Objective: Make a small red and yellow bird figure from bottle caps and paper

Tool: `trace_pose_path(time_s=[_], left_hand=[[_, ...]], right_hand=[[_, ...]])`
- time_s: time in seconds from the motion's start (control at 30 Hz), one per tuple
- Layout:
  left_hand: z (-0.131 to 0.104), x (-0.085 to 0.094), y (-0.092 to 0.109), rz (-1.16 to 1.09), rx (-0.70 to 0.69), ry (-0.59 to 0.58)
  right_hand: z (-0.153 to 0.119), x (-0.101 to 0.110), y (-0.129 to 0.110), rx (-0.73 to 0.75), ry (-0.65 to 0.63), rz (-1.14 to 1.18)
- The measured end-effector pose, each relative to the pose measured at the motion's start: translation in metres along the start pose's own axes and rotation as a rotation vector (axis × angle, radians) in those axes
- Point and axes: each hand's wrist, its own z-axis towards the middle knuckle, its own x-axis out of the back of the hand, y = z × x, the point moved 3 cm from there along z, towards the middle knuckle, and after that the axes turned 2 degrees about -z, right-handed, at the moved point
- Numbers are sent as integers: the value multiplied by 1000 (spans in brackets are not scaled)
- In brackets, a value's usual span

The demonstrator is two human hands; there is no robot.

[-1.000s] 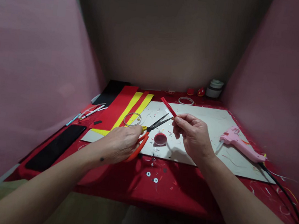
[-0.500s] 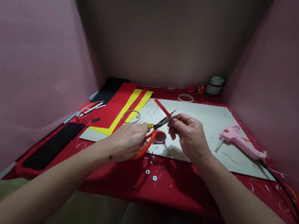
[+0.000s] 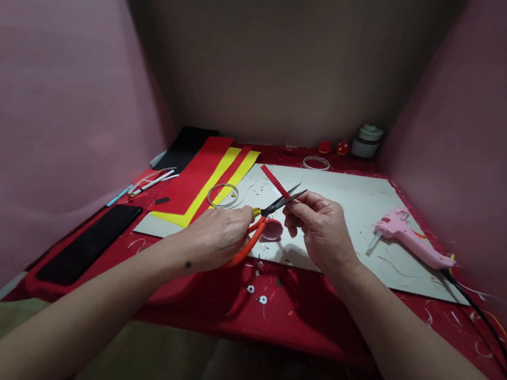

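Orange-handled scissors [image 3: 270, 209], left hand [image 3: 220, 235] gripping, moved onto ribbed red strip [image 3: 274, 181], centre; right hand [image 3: 328, 230] pinches end, apt: likely light, bendy.

the scissors [image 3: 255, 233] have dark metal blades and smooth orange plastic handles. a plastic glue gun [image 3: 407, 238] at right looks smooth and pink. matt red cloth [image 3: 220, 309] covers the table; at left, the phone [image 3: 91, 244] has a smooth black surface.
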Motion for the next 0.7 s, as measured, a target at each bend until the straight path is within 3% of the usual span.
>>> trace_pose_path(time_s=[0.4,0.7], left_hand=[[1,-1,-5,45,-13,20],[6,-13,-18,-121,-47,109]], right_hand=[[1,-1,0,1,8,-18],[4,-1,1,67,57,-168]])
